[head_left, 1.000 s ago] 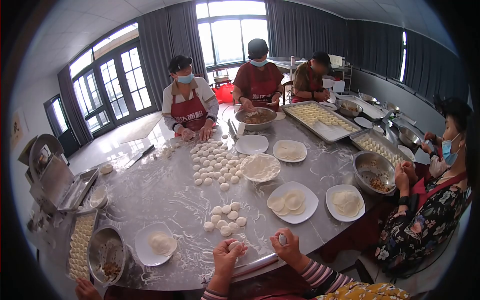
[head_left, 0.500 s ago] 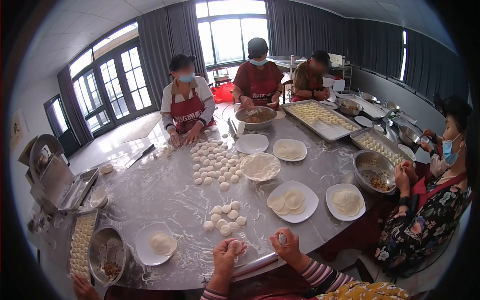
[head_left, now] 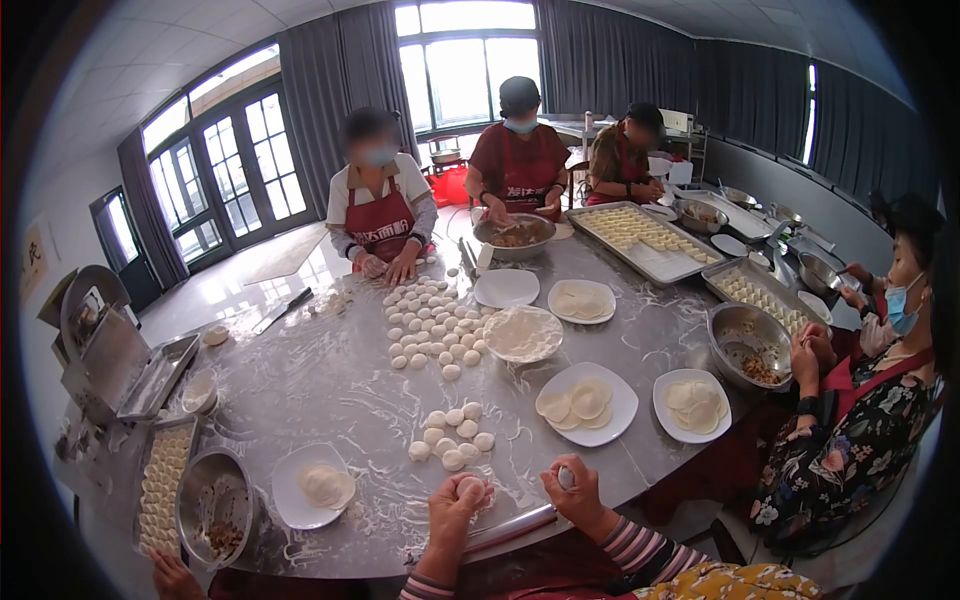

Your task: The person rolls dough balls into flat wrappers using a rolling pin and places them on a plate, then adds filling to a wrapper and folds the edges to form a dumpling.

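Off-white and softly rounded, a small dough piece (head_left: 470,488) sits pinched in the curled fingers of the left hand (head_left: 453,510). The right hand (head_left: 582,498) is closed round a pale object (head_left: 566,477), mostly hidden. Just beyond the left hand, floury dough rounds (head_left: 453,459) lie on the metal table (head_left: 350,405); beyond the right hand, a white plate (head_left: 623,405) bears flat dough discs (head_left: 588,400).

I look through 1 camera on the wearer's head, facing forward and down across the table (head_left: 270,375). The left hand (head_left: 458,500) and right hand (head_left: 577,490) are nearest, at the bottom; the window (head_left: 465,75) is far off, at the top. My wide view curves inside a dark border.
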Demonstrator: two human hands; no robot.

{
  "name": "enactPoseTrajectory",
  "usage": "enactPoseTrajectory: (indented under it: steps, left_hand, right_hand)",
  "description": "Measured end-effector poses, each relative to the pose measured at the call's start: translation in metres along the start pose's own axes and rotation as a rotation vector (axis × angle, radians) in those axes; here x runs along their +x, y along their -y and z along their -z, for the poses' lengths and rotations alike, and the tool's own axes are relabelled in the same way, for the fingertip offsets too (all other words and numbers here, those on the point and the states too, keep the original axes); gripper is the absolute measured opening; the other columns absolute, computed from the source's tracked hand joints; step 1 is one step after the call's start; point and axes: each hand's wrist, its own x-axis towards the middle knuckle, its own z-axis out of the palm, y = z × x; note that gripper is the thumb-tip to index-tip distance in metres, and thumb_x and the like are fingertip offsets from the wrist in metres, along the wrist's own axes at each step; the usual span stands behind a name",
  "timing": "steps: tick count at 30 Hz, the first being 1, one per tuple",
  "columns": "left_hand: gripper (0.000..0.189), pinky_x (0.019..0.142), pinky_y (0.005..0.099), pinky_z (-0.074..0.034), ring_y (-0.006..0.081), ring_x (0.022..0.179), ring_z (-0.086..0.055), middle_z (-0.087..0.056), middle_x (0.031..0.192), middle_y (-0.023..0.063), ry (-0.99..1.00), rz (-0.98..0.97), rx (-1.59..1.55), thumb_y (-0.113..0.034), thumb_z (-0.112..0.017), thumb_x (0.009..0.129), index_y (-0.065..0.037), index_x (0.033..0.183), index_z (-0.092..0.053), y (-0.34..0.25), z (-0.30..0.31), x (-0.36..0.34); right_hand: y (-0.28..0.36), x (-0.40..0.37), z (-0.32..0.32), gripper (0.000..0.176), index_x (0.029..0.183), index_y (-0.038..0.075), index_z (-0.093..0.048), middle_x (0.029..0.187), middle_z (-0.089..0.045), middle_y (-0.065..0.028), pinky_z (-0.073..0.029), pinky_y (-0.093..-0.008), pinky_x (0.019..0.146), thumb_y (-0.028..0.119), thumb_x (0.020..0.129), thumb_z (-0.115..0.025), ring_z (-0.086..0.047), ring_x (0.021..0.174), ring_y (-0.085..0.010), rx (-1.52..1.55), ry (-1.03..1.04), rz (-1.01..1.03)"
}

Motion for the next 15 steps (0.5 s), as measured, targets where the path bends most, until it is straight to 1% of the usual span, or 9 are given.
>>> enactPoseTrajectory:
  steps: [2,3,5,9,12,14,15]
  left_hand:
    - [0.022,0.075,0.0299,-0.056,0.0228,0.084,-0.066,-0.063,0.094,0.0163,0.033,-0.063,0.053,-0.006,-0.061,0.087,0.007,0.103,-0.054,0.002,0.000,0.001]
    - [0.022,0.075,0.0299,-0.056,0.0228,0.084,-0.066,-0.063,0.094,0.0163,0.033,-0.063,0.052,-0.006,-0.061,0.087,0.007,0.103,-0.054,0.003,0.001,0.001]
    - [0.027,0.074,0.0294,-0.056,0.0231,0.085,-0.066,-0.063,0.096,0.0158,0.055,-0.043,0.040,-0.005,-0.065,0.083,0.003,0.105,-0.053,0.005,0.003,0.002]
    - [0.026,0.073,0.0296,-0.056,0.0232,0.085,-0.066,-0.063,0.097,0.0158,0.046,-0.076,0.103,-0.008,-0.065,0.085,0.003,0.104,-0.053,0.006,0.002,0.002]
    - [0.023,0.072,0.0296,-0.056,0.0224,0.085,-0.066,-0.064,0.096,0.0155,0.012,-0.110,0.116,-0.012,-0.062,0.088,0.004,0.104,-0.054,0.004,0.000,0.002]
    - [0.023,0.073,0.0294,-0.056,0.0214,0.084,-0.066,-0.065,0.093,0.0143,0.027,-0.022,0.092,-0.015,-0.058,0.091,0.004,0.102,-0.055,0.001,0.001,0.000]
    - [0.023,0.073,0.0294,-0.056,0.0214,0.084,-0.066,-0.065,0.093,0.0143,0.026,-0.021,0.091,-0.015,-0.058,0.091,0.004,0.102,-0.055,0.002,0.001,0.000]
  right_hand:
    - [0.000,0.000,0.000,0.021,0.088,0.006,-0.052,0.065,-0.057,-0.0123,-0.044,-0.0330,0.047,0.003,0.076,-0.069,-0.060,0.054,-0.0286,0.001,0.002,-0.006]
    - [0.000,0.000,0.000,0.021,0.088,0.006,-0.052,0.065,-0.057,-0.0123,-0.044,-0.0330,0.047,0.003,0.076,-0.069,-0.060,0.054,-0.0286,0.001,0.003,-0.005]
    - [0.000,0.001,0.000,0.021,0.088,0.006,-0.052,0.065,-0.057,-0.0121,-0.044,-0.0330,0.047,0.003,0.075,-0.069,-0.060,0.054,-0.0286,0.003,-0.002,-0.003]
    - [-0.001,0.000,-0.001,0.021,0.087,0.006,-0.052,0.064,-0.057,-0.0119,-0.044,-0.0329,0.047,0.003,0.075,-0.070,-0.060,0.054,-0.0286,-0.002,0.001,-0.002]
    - [-0.007,-0.004,-0.002,0.021,0.087,0.006,-0.052,0.064,-0.057,-0.0119,-0.044,-0.0326,0.047,0.002,0.075,-0.070,-0.060,0.054,-0.0281,0.024,0.020,-0.046]
    - [-0.012,-0.007,-0.004,0.021,0.086,0.006,-0.052,0.064,-0.057,-0.0118,-0.044,-0.0328,0.047,0.002,0.075,-0.070,-0.060,0.054,-0.0277,0.083,0.031,-0.099]
    - [-0.013,-0.007,-0.004,0.021,0.086,0.006,-0.052,0.064,-0.057,-0.0118,-0.044,-0.0328,0.047,0.002,0.075,-0.070,-0.060,0.054,-0.0277,0.084,0.033,-0.100]
